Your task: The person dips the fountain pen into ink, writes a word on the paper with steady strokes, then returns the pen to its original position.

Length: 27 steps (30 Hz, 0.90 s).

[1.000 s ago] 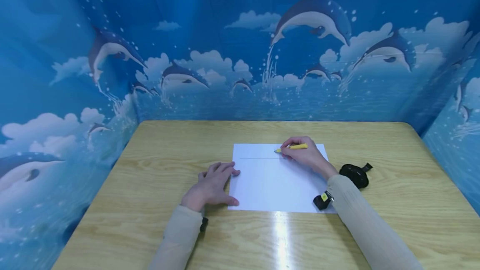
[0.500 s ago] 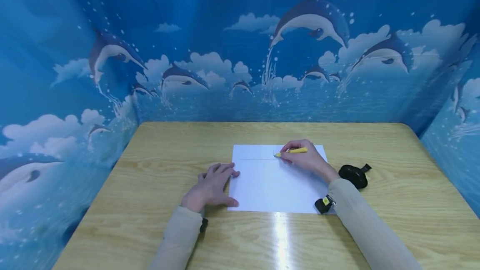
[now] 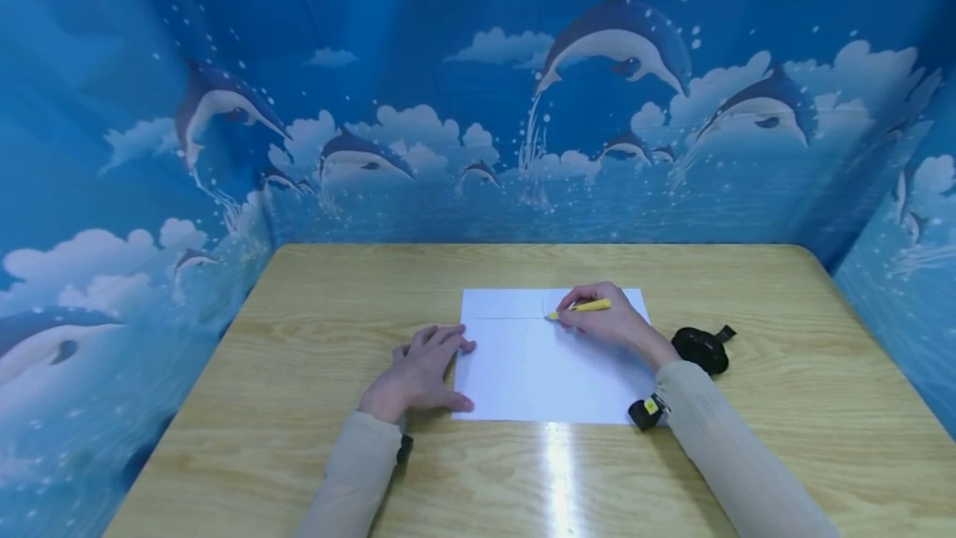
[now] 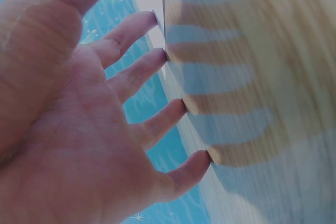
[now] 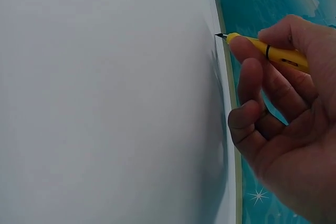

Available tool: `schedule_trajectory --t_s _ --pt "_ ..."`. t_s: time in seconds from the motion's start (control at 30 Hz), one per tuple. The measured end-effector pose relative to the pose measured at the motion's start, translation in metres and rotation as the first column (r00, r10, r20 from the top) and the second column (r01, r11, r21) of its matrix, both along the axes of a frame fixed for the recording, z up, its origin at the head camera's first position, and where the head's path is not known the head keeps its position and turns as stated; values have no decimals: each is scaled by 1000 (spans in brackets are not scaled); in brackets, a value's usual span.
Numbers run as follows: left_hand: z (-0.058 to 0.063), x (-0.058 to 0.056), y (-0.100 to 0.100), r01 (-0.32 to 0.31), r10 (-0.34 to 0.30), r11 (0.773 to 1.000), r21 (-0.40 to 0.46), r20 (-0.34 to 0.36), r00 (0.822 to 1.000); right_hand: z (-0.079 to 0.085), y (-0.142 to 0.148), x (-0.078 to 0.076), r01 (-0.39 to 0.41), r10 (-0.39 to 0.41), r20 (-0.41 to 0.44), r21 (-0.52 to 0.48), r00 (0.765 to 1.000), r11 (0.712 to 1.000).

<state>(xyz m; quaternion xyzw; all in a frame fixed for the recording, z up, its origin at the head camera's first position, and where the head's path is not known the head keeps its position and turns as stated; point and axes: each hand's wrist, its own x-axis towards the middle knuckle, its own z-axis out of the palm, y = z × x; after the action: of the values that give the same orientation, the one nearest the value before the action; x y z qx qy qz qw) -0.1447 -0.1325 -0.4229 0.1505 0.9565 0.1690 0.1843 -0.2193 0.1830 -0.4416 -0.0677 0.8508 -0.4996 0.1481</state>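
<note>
A white sheet of paper (image 3: 523,376) lies on the wooden table. My right hand (image 3: 608,318) pinches a yellow fountain pen (image 3: 597,305), its tip at the paper's upper part. In the right wrist view the dark nib of the fountain pen (image 5: 286,57) meets the sheet, thumb and forefinger around the barrel. Beside the nib, a thin horizontal line (image 3: 511,318) and a short upright line (image 3: 543,307) mark the paper. Fingers spread, my left hand (image 3: 418,372) rests at the sheet's left edge; the left wrist view shows its fingertips (image 4: 197,158) touching the table.
A black rounded object (image 3: 700,350) with a short strap sits right of the paper, near my right forearm. Small black devices are on both wrists. A blue dolphin-print curtain (image 3: 448,90) hangs behind and beside the table (image 3: 299,339).
The pen tip has moved downward to the horizontal line, leaving the short upright stroke visible. My left hand has stayed in place on the paper's edge.
</note>
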Motion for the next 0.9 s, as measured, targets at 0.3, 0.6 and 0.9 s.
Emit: schedule_trajectory --t_s 0.3,0.6,0.9 --pt "2 -1 -1 7 -7 1000 -2 -5 1000 1 0 3 -33 33 -5 -3 999 999" --pt "3 -2 -1 11 -11 1000 -6 -9 1000 3 -2 11 -78 78 -18 11 997 997" --pt "1 0 0 -1 1 1000 -17 8 1000 0 -2 17 -85 86 -23 8 996 996"
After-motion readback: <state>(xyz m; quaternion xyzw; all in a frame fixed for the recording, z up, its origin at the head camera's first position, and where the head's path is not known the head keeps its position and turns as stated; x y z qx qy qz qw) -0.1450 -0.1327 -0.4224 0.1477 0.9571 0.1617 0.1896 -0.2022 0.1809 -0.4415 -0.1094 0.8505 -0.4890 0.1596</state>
